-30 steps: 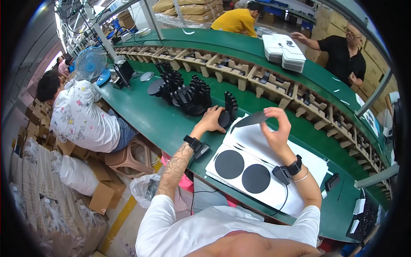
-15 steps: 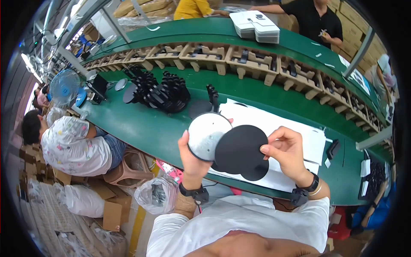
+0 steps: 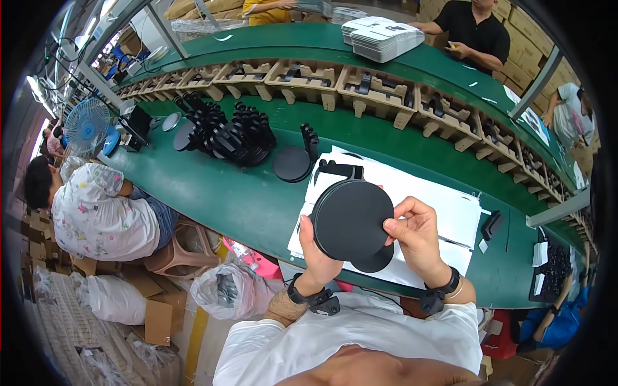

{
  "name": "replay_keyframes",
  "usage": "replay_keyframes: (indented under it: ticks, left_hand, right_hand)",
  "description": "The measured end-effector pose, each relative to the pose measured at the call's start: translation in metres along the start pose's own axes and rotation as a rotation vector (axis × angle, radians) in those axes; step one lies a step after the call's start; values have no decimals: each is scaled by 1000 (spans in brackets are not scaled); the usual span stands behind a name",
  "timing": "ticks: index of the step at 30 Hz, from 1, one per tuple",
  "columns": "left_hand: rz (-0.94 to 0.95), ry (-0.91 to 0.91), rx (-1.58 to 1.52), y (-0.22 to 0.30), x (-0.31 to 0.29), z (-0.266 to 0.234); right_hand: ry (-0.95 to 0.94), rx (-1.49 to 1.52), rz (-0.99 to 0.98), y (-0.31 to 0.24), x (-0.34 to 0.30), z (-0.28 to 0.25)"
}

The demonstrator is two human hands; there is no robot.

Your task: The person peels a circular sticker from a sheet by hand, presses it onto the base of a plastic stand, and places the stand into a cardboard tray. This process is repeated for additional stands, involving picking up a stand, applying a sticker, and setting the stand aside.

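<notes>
A thin black round pad (image 3: pixel 355 217) lies over the face of a round base, roughly lined up with its rim. Only the edge of that base (image 3: pixel 317 225) shows at the left. My left hand (image 3: pixel 320 258) holds the base from below and the left, thumb at its rim. With thumb and fingers, my right hand (image 3: pixel 415 237) pinches the pad's right edge. Below the pad another black rounded part (image 3: pixel 375 258) shows, and above it a black bracket-like piece (image 3: pixel 339 170) sticks out; the pad hides how they join. White sheets (image 3: pixel 450 219) lie on the green table underneath.
Several black jointed stands (image 3: pixel 235 135) cluster at the back left, near loose black discs (image 3: pixel 291 163). Cardboard trays (image 3: pixel 376 90) line the table's far side. A small black part (image 3: pixel 492 225) lies at right. A seated person (image 3: pixel 106 209) works at left; others stand across the table.
The black pad has moved left onto the round base and now covers its silver face. Across the table, a person in yellow now has sheets in hand.
</notes>
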State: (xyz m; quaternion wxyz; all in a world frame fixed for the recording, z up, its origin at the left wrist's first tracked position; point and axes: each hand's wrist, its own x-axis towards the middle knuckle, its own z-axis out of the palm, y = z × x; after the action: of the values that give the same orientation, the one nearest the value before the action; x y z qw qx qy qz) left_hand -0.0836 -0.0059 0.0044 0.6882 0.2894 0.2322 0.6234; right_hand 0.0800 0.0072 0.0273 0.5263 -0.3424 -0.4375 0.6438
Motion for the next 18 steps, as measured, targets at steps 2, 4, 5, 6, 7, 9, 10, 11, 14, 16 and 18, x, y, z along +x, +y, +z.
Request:
replay_keyframes:
  ticks: [2,4,5,6,7,9,10,11,14,16,18]
  left_hand:
    - [21,-50,58,1,0,4]
    - [29,-77,89,1,0,5]
    - [27,-84,92,1,0,5]
    - [25,-90,96,1,-1,6]
    - [23,-97,99,0,-1,6]
    - [27,-106,108,0,0,7]
    - [33,-113,116,-1,0,8]
    - [39,-120,125,-1,0,9]
    - [58,-136,78,-2,0,13]
    - [66,-145,54,-2,0,14]
    - [67,-186,102,-2,2,15]
  right_hand:
    - [8,-6,4,-1,0,-1]
    - [14,-7,3,-2,0,-2]
    - [12,-6,0,-2,0,-3]
    - [9,-6,-4,-2,-1,-3]
    - [7,-6,-7,-1,-1,-4]
    - [12,-10,-7,-1,-2,-5]
    - [15,-16,-6,-1,-2,-6]
    - [17,-22,-5,-1,-3,-6]
    - [25,-28,-15,-2,-5,-4]
    - [31,-31,-20,-3,-6,-3]
    - [34,-47,-35,-3,-7,-2]
